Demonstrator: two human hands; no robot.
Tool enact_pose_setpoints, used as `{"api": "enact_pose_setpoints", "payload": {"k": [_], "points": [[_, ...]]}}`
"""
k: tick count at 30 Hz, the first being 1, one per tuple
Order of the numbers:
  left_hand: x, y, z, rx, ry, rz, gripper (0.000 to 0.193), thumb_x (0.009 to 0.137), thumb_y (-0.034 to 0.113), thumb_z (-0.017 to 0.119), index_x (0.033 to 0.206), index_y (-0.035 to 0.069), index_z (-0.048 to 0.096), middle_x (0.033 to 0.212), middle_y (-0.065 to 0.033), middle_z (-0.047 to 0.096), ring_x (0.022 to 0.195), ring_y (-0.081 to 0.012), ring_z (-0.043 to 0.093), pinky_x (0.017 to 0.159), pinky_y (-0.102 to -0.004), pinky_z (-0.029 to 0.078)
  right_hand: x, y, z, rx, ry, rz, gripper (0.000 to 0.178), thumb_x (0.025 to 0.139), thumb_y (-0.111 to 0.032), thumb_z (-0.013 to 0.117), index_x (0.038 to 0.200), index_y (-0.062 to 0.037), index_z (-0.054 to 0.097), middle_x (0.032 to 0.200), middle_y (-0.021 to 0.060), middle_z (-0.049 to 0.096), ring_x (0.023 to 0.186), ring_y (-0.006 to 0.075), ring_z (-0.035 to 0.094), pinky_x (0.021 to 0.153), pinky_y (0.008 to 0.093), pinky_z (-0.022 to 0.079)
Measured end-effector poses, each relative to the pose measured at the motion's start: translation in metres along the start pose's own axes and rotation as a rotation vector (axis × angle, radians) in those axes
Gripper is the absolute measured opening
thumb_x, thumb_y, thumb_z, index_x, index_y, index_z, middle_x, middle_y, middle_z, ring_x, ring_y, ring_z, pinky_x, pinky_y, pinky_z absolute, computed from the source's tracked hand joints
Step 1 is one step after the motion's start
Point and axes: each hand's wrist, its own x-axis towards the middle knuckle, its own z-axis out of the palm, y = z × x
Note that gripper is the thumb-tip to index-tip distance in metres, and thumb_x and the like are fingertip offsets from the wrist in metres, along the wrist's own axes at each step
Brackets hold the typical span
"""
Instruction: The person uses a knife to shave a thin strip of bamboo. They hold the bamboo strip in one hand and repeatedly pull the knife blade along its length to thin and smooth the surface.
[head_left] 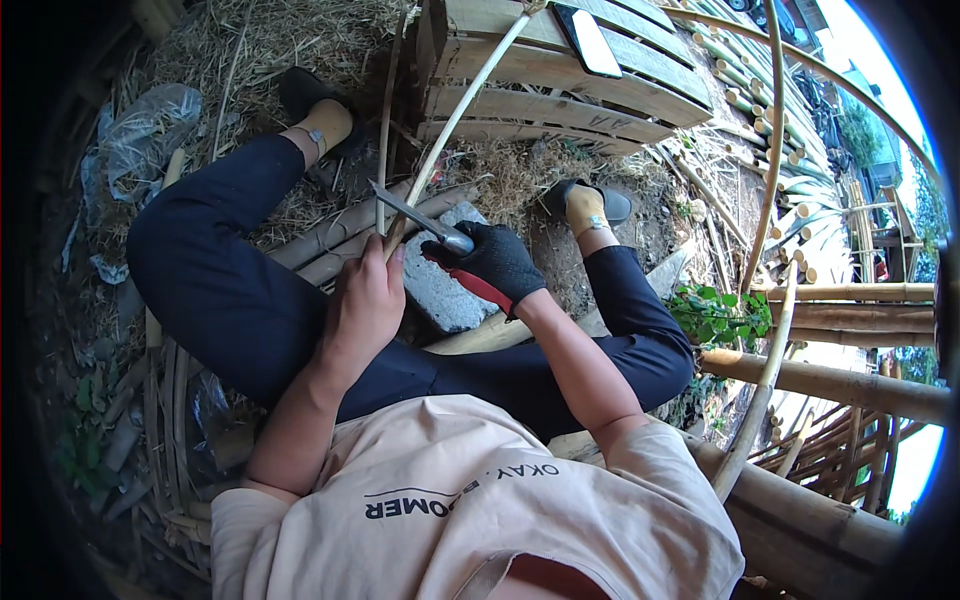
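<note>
Head view. Outdoor yard, ground [235, 65] strewn with straw, daylight at the right rim.

Crate [560, 105], one: wooden, slatted, beyond my feet. Phone [590, 45], one: lying on the crate's top slats, its screen pale. Bag [150, 125], one: clear plastic, crumpled, on the straw at far left. Poles [795, 155], one stack at upper right: too many overlapping to count. Plant [722, 315], one: green, leafy, near my right knee. Thick pole [810, 510], one: bamboo, at lower right.

Shoes [612, 205], two: dark, one on each foot, set well apart. Trousers [235, 270], one pair: dark blue. Shirt [470, 480], one: beige, printed.

Stone [440, 285], one: grey block, on the ground between my legs, partly behind my right hand.

Strips [468, 97], two: slender cane, spreading upward from my left grip, the right-hand one reaching the crate.

My left hand [362, 310]: bare, fingers and thumb closed round the strips' lower part.

My right hand [495, 262]: in one black-and-red glove, clamped on the knife handle.

Knife [425, 222], one: blade across the strips just above my left hand, tip to the upper left; how deep it sits, I cannot tell.
</note>
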Motion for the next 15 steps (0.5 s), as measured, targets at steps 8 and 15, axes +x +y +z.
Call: {"api": "enact_pose_setpoints", "payload": {"k": [8, 15], "points": [[-0.001, 0.014, -0.007, 0.098, -0.093, -0.114, 0.029, 0.103, 0.020, 0.049, 0.118, -0.004, 0.053, 0.080, -0.0316, 0.064, 0.076, -0.0500, 0.064, 0.065, -0.0576, 0.051, 0.012, 0.010, 0.004, -0.151, 0.077, -0.087, 0.031, 0.078, -0.037, 0.075, 0.099, -0.0148, 0.077, 0.089, 0.0157, 0.073, 0.085, 0.0358, 0.071, 0.078, 0.0440, 0.056], [-0.003, 0.010, -0.009, 0.096, -0.125, -0.089, 0.034, 0.103, 0.020, 0.050, 0.126, -0.005, 0.051, 0.077, -0.0317, 0.063, 0.075, -0.0510, 0.064, 0.065, -0.0578, 0.050, 0.035, 0.022, -0.016, -0.398, 0.132, -0.244, 0.028, 0.075, -0.033, 0.074, 0.098, -0.0169, 0.076, 0.079, 0.0151, 0.072, 0.076, 0.0359, 0.071, 0.070, 0.0444, 0.057]]}}
